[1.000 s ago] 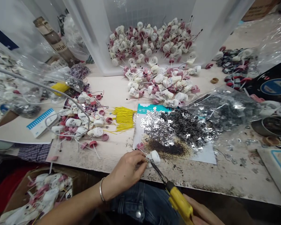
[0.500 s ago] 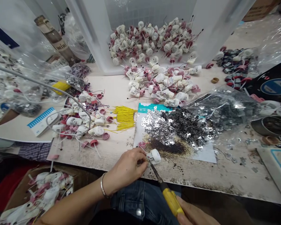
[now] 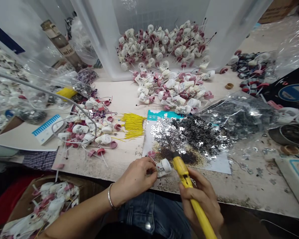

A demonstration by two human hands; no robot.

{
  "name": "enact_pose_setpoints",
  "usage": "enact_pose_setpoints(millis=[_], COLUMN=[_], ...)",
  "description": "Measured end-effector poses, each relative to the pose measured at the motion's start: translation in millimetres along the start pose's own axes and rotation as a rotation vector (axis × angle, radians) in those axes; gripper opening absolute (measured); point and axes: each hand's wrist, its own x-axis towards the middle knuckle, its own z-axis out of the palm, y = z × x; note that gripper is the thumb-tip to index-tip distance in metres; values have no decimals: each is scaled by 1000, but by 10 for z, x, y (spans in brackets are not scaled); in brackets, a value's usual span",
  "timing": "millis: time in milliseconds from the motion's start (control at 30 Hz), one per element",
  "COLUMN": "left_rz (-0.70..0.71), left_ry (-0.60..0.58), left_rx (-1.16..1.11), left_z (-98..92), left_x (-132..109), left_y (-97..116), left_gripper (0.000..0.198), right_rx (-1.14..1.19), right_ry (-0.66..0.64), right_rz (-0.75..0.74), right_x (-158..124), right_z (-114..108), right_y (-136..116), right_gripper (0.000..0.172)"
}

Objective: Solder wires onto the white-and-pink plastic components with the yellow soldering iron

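My left hand [image 3: 142, 172] is closed, thumb and fingertips pinching a small white plastic housing [image 3: 164, 167] with a round end, held low over the table's front edge. A thin white wire loops by the fingertips, near a pink cap [image 3: 151, 154]. To its right, my right hand [image 3: 201, 196] is wrapped round a yellow electric screwdriver [image 3: 181, 167]. Its dark slim shaft points up and left, the tip over the heap of small shiny metal plates [image 3: 161, 127]. Dark brown small grains, perhaps screws, [image 3: 181, 155] lie under the shaft on a white sheet [image 3: 148, 146].
A bundle of yellow wires [image 3: 133, 126] lies left of the sheet. White and pink assemblies [image 3: 173, 88] spill from a translucent bin [image 3: 107, 63] behind. More housings [image 3: 81, 128] lie at left, and a cardboard box [image 3: 22, 202] stands below. A plastic bag [image 3: 241, 109] is at right.
My right hand has lifted the screwdriver tip away from the white housing and moved it up over the metal plates. My left hand still holds the housing in nearly the same place.
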Motion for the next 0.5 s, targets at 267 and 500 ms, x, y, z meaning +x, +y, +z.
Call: enact_pose_setpoints(millis=[267, 500], left_rz=[243, 135], left_ry=[212, 89], left_rx=[216, 156], left_z=[12, -387], left_x=[-117, -410], left_y=[-57, -102], left_gripper=[40, 48], right_rx=[-18, 125], right_ry=[29, 7], right_rz=[-16, 101], right_x=[0, 7], right_z=[336, 268], right_y=[124, 28], right_gripper=[17, 22])
